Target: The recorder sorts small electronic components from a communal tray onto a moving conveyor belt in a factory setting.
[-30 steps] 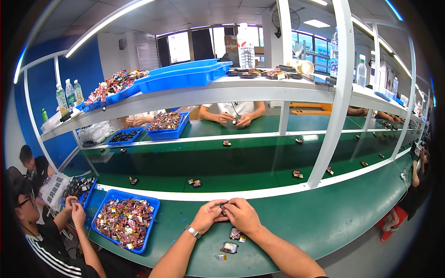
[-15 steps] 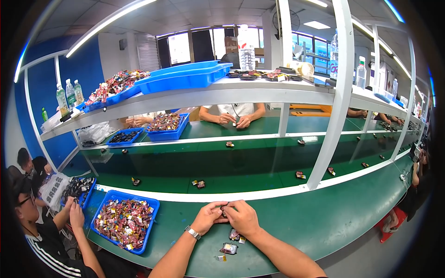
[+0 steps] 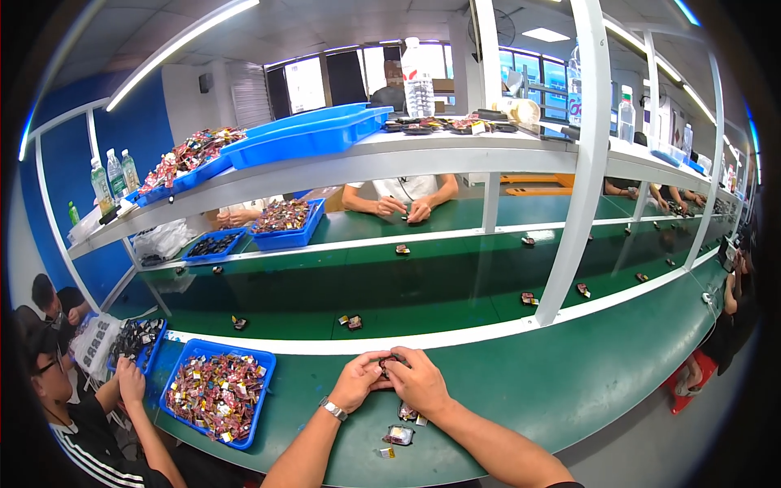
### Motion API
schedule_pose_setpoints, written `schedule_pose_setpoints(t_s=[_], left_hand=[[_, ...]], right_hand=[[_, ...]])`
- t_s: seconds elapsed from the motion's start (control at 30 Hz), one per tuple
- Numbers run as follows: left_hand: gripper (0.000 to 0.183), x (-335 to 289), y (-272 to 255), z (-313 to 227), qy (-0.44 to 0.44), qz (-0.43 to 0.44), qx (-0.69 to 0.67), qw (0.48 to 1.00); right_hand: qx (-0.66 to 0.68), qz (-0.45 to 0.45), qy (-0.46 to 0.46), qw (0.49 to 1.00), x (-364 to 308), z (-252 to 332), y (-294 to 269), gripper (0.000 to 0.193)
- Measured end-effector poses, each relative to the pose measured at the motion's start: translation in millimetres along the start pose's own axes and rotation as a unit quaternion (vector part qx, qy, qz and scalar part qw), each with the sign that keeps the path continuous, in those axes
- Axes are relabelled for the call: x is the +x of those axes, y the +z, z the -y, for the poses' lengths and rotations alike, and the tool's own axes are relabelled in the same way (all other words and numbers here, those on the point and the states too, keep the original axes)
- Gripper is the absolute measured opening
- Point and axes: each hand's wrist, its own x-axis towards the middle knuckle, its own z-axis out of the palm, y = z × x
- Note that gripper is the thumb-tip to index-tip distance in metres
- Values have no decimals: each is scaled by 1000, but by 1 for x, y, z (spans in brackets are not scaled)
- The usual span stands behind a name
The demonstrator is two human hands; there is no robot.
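Over the green worktop (image 3: 504, 390), my left hand (image 3: 355, 385) and my right hand (image 3: 420, 382) meet fingertip to fingertip. Both are closed on a small dark part (image 3: 385, 365), mostly covered by the fingers, so its exact kind is hidden. Just below my right hand lies a small dark-cased electronic piece (image 3: 409, 413), partly hidden by that hand. Nearer to me rests another dark casing with a silvery-white insert (image 3: 399, 435). Beside it is a small white-and-yellow piece (image 3: 386, 452).
A blue tray (image 3: 269, 366) heaped with small pink and yellow electronic parts stands left of my hands. Beyond it a co-worker's hands (image 3: 129, 381) work by another tray. A white rail (image 3: 325, 345) borders a green conveyor (image 3: 439, 313) carrying scattered pieces; a white post (image 3: 573, 171) rises at right.
The view has shifted slightly. My hands stay together on the small dark part, with the fingers slightly repositioned. The co-worker's hands at left have moved a little lower.
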Motion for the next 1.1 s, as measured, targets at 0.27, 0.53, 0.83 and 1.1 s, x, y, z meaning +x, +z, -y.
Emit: schedule_pose_setpoints(t_s=[0.27, 0.53, 0.83, 1.1], left_hand=[[31, 1, 3, -1, 15, -24, 33, 999], [29, 4, 10, 5, 49, -85, 146, 984], [32, 11, 5, 19, 118, -102, 191, 969], [26, 14, -7, 14, 160, -162, 130, 965]], right_hand=[[11, -8, -19, 1000, -1, -7, 3, 14], [11, -8, -28, 1000, -2, -3, 5, 15], [4, 54, -1, 999, -2, 8, -1, 35], [-24, 45, 1, 999, 22, -42, 14, 39]])
